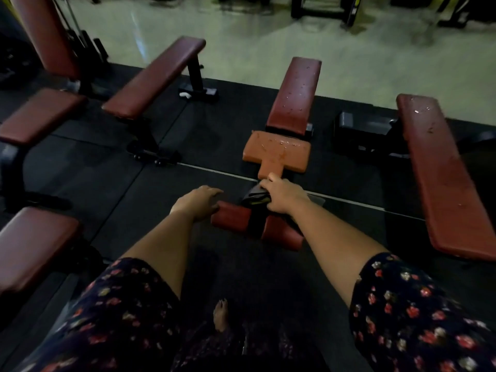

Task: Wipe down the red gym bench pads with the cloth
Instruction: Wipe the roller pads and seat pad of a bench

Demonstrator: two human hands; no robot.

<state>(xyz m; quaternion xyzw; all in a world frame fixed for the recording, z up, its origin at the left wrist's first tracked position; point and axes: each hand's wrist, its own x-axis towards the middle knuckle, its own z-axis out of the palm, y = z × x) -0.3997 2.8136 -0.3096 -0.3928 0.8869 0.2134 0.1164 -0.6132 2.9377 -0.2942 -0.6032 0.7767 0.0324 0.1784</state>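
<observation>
2 hands down: right hand (pixel 284 196) clamps wadded cloth (pixel 255 198) at 6 o'clock of seat pad (pixel 276 151); left hand (pixel 198 201) rests, fingers relaxed, on foot roller (pixel 232 217) at cloth's 9. Cloth limp, light (wet vinyl likely slick): hold it bunched.

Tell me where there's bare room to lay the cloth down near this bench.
Bare mat lies between the left flat bench and the orange seat pad, and again between that seat pad and the long right bench. Crowded: the roller pads, where the left hand, right hand and cloth sit.
</observation>
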